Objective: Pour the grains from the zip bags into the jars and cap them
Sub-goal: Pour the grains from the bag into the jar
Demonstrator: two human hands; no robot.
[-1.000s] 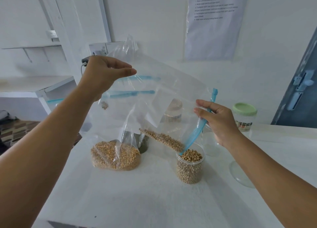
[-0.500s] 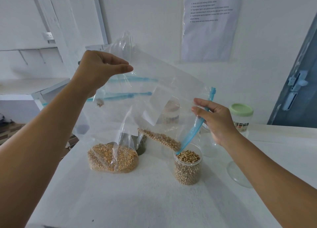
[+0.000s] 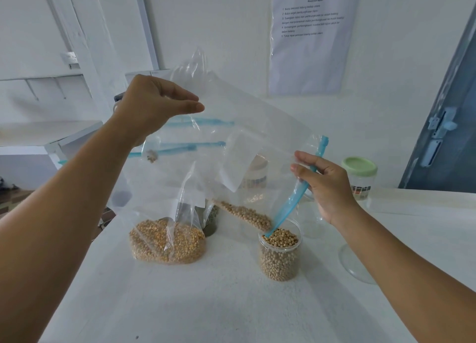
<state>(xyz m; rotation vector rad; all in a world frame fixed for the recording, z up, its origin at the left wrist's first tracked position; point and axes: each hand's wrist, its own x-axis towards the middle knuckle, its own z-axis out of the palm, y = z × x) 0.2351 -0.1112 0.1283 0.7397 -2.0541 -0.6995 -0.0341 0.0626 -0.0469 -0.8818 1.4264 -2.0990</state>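
I hold a clear zip bag [image 3: 257, 136] tilted in the air over the table. My left hand [image 3: 154, 105] pinches its raised bottom corner. My right hand [image 3: 324, 185] grips the blue zip edge [image 3: 296, 195], whose low end dips into an open clear jar [image 3: 280, 252]. The jar is almost full of pale round grains. A streak of the same grains [image 3: 244, 212] lies in the bag's lower fold, by the jar's mouth. Left of the jar a second zip bag [image 3: 167, 239] with yellow grains stands on the table.
A green-lidded jar [image 3: 359, 175] stands at the back right. An empty clear jar [image 3: 309, 216] is behind my right hand, and a clear lid [image 3: 355, 265] lies flat under my right forearm. More bags and a dark-filled jar [image 3: 210, 221] sit behind. The table [image 3: 206, 304] is white.
The grains in the bag's fold have slid a little closer to the jar's mouth. Both hands keep their grip on the bag in about the same place.
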